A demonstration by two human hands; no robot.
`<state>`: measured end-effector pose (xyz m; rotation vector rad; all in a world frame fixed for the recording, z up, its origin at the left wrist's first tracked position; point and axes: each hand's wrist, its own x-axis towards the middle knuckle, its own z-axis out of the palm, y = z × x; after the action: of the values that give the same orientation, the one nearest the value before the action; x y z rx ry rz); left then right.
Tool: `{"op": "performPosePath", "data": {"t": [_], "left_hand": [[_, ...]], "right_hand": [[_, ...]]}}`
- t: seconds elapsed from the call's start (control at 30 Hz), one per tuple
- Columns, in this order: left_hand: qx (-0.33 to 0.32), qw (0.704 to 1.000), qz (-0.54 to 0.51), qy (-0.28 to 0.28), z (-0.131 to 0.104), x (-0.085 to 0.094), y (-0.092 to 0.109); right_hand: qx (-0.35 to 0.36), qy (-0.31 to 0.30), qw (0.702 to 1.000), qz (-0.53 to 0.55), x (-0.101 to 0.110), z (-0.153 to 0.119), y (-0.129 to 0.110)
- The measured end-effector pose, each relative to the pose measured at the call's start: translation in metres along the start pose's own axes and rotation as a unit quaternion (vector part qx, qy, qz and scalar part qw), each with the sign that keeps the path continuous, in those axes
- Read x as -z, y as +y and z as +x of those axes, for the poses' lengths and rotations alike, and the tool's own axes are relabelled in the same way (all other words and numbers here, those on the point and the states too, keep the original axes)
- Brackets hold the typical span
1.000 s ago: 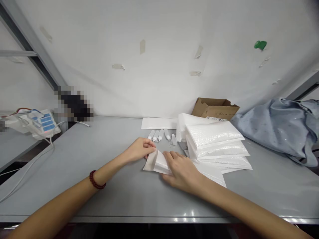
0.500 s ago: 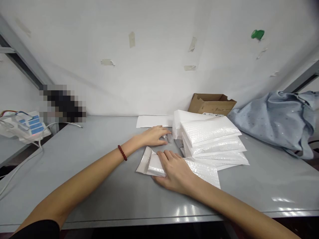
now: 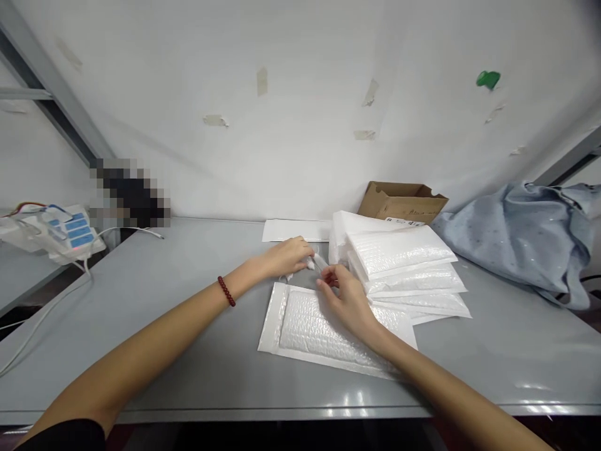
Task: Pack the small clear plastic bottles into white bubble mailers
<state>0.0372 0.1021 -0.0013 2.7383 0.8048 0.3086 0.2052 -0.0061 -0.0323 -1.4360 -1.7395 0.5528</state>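
A padded bubble mailer (image 3: 328,332) lies flat on the grey table, its flap end to the left. Behind it, my left hand (image 3: 288,255) is closed on a small piece of crumpled whitish, translucent plastic (image 3: 320,262); its contents, if any, I cannot make out. My right hand (image 3: 347,297) reaches over the mailer, fingers curled in a pinch at the right end of the same plastic. A stack of white bubble mailers (image 3: 399,250) stands just right of my right hand.
A white flat sheet or box (image 3: 291,230) lies by the wall. An open cardboard box (image 3: 404,203) is behind the stack, with a light blue cloth bag (image 3: 521,238) to the right. At the left are a power strip (image 3: 70,233) and white cables (image 3: 51,297).
My right hand has left the padded mailer, which now lies flat with its flap end laid out, and has moved up to the plastic. My left hand has lifted the plastic slightly.
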Motion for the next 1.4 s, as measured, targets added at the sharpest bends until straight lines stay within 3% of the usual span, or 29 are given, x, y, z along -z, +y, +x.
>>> {"op": "performPosePath", "data": {"t": [0.13, 0.2, 0.3, 0.53, 0.63, 0.8, 1.13, 1.23, 1.4], "left_hand": [[-0.036, 0.998, -0.025, 0.043, -0.017, 0.004, 0.006], [-0.033, 0.993, -0.078, 0.086, -0.029, 0.007, 0.011], [-0.008, 0.981, -0.146, 0.124, -0.052, 0.011, 0.019], [0.067, 0.956, -0.246, 0.145, -0.084, 0.009, 0.032], [0.083, 0.95, -0.26, 0.151, -0.086, 0.006, 0.034], [0.102, 0.946, -0.266, 0.155, -0.085, 0.006, 0.037], [0.112, 0.933, -0.31, 0.144, -0.085, 0.002, 0.045], [0.112, 0.94, -0.287, 0.148, -0.083, -0.001, 0.05], [0.115, 0.941, -0.276, 0.157, -0.081, -0.006, 0.055]], "right_hand": [[0.022, 0.063, 0.998, 0.014, 0.004, 0.004, 0.005], [0.039, 0.061, 0.997, 0.026, 0.006, 0.005, 0.004], [0.048, 0.013, 0.998, 0.041, 0.012, 0.008, -0.001], [-0.038, -0.139, 0.977, 0.155, 0.023, 0.011, -0.015], [-0.041, -0.168, 0.965, 0.198, 0.025, 0.011, -0.016], [-0.048, -0.189, 0.964, 0.18, 0.028, 0.009, -0.018], [-0.092, -0.162, 0.949, 0.255, 0.02, 0.006, -0.012], [-0.086, -0.152, 0.958, 0.227, 0.017, 0.005, -0.007], [-0.029, -0.142, 0.985, 0.09, 0.016, 0.002, -0.007]]}}
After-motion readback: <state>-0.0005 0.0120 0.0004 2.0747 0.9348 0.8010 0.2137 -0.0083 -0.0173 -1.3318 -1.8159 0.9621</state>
